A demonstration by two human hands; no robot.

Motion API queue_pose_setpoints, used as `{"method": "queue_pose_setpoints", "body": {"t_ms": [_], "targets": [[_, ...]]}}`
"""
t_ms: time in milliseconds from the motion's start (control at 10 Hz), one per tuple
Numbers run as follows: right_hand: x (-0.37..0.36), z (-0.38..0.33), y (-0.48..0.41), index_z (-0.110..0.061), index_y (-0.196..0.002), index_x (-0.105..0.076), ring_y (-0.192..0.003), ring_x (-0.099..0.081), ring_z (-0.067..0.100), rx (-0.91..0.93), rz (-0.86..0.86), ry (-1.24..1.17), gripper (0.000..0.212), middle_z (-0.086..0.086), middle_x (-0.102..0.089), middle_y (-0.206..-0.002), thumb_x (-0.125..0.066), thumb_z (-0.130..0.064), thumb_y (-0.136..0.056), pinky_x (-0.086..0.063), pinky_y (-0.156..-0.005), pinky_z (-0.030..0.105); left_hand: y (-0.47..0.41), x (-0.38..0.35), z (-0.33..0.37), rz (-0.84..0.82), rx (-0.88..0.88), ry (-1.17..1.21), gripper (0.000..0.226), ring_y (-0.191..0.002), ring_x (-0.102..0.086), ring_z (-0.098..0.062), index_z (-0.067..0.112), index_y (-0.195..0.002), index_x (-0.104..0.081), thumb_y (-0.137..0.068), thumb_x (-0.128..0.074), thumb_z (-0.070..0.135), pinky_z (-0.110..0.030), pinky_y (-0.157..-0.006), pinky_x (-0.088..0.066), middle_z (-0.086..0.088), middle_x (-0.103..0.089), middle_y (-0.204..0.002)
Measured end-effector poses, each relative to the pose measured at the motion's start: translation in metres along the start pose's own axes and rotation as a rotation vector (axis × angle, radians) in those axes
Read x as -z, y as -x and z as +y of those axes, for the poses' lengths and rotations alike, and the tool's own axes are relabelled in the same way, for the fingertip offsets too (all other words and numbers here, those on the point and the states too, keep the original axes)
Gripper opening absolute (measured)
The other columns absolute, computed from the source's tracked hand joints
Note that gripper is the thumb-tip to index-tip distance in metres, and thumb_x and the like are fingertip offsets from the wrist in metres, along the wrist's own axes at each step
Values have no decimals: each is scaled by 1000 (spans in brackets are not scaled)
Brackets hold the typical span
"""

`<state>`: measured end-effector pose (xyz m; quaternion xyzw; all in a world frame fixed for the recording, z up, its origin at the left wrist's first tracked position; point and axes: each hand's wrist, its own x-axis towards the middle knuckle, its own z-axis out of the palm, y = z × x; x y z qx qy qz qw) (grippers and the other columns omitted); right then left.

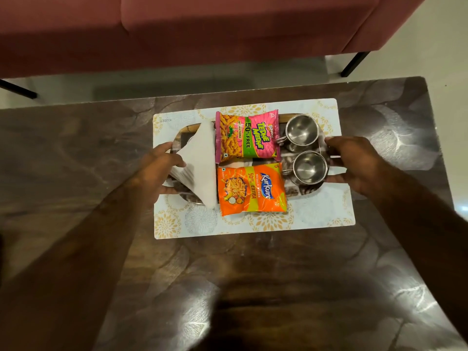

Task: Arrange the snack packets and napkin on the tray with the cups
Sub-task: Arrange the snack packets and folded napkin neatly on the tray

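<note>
- The left hand [162, 171] grips the left end of the tray [297, 191], with its thumb lying over the near corner of the napkin [202, 158].
- The right hand [354, 163] grips the tray's right end, one finger curled over the far side and the thumb on the near side, just beside the cups.
- The napkin is white and folded to a triangle. It lies at the tray's left end, and its near tip hangs past the rim.
- The pink packet [247, 135] lies flat in the far middle of the tray, printed in green and yellow, just beside the napkin.
- The orange packet [252, 190] lies flat in front of the pink one, and its near edge overhangs the tray onto the placemat [316, 211].
- Two shiny steel cups stand upright at the right end, the far cup [301, 133] and the near cup [309, 167]. Their handles point toward the packets.
- The tray is dark with rounded corners and sits on the pale patterned placemat, on the glossy brown counter [253, 274].
- A dull red sofa [202, 26] stands beyond the counter.
</note>
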<state>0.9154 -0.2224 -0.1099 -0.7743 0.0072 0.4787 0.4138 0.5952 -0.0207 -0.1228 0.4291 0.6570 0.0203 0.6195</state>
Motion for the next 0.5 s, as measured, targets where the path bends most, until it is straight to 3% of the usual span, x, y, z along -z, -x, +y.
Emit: {"method": "queue_pose_setpoints", "body": {"t_ms": [100,200,300,400,500], "targets": [[-1,3,-1,-20,-100,-70,-77,-64,15,-7,3,-1,16,-5,-67,-73,-57,-27,-96,-63,-69,45,-3,-2,2,-3,-1,-16,59,-116,-58,-35,37,-130,-60,-76,-65,12,-50,-83,-61,-10,-56,-135],[-3,10,-3,-21,-96,-70,-76,-65,14,-11,7,-5,15,-5,-67,-75,-57,-28,-96,-63,-71,45,-6,-5,2,8,-43,-35,57,-113,-58,-30,35,-131,-60,-80,-63,9,-47,-88,-58,-8,-57,-134],[-3,15,-2,-21,-98,-70,-79,-66,14,-11,2,-20,15,-4,-68,-77,-57,-26,-96,-63,-70,45,-10,-5,-2,40,-92,-61,60,-107,-59,-24,34,-137,-57,-83,-65,8,-40,-84,-55,-4,-59,-132],[-1,9,0,-25,-102,-68,-90,-66,16,-8,43,-35,14,-2,-69,-92,-56,-26,-95,-60,-75,44,-6,0,12,132,-112,-127,70,-90,-58,-16,30,-148,-48,-85,-69,10,-33,-74,-52,-1,-53,-126],[8,26,18,-27,-103,-65,-99,-62,19,-4,116,38,13,0,-66,-108,-57,-23,-95,-57,-77,41,19,11,-4,164,-114,-221,67,-86,-58,-15,24,-149,-47,-87,-69,8,-31,-69,-51,-4,-54,-123]]}}
